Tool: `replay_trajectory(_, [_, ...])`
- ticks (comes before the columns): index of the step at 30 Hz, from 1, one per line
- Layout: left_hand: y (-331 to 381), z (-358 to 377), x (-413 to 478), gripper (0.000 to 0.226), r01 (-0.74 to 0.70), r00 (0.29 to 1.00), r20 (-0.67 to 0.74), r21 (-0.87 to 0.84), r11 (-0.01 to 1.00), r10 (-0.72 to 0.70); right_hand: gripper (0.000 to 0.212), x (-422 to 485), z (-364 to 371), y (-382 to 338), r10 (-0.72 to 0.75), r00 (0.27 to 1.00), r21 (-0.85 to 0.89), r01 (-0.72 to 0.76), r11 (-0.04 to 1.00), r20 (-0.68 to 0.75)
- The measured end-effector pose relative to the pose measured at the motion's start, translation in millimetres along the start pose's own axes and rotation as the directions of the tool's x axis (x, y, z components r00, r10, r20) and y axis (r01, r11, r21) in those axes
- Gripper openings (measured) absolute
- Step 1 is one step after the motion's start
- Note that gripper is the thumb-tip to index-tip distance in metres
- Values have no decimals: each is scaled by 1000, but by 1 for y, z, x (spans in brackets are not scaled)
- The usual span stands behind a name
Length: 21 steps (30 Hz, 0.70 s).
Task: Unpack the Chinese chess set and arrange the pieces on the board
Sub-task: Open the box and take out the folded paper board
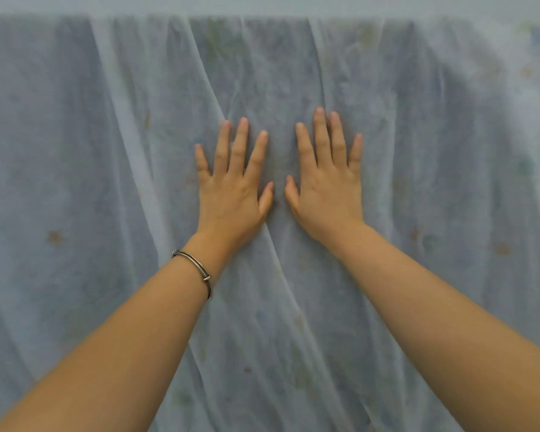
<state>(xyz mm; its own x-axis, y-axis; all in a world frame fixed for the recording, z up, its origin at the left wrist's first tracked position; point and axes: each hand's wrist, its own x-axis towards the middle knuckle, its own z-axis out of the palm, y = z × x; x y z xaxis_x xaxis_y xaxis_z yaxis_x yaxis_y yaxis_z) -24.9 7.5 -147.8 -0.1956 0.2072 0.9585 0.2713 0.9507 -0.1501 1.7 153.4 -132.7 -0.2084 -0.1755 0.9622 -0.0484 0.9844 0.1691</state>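
Observation:
My left hand (233, 185) and my right hand (326, 185) lie flat, palms down, side by side on a thin whitish cloth (106, 151) in the middle of the view. All fingers are straight and spread, and neither hand holds anything. A metal bangle (197, 269) sits on my left wrist. No chess box, board or pieces show anywhere in the view.
The sheer cloth covers the whole surface and is creased into long folds (275, 254) running from the far edge toward me. A faint flowered pattern shows through it. The cloth's far edge (262, 15) meets a pale band at the top.

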Motion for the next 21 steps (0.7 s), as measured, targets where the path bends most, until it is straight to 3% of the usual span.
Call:
replay_trajectory(10, [18, 41, -131, 67, -19, 998, -55, 26, 999, 20, 70, -131, 46, -30, 2, 998, -33, -4, 999, -70])
replay_trajectory(21, [44, 33, -243, 64, 47, 978, 200, 34, 998, -53, 72, -233, 29, -58, 32, 969, 16, -37, 999, 244])
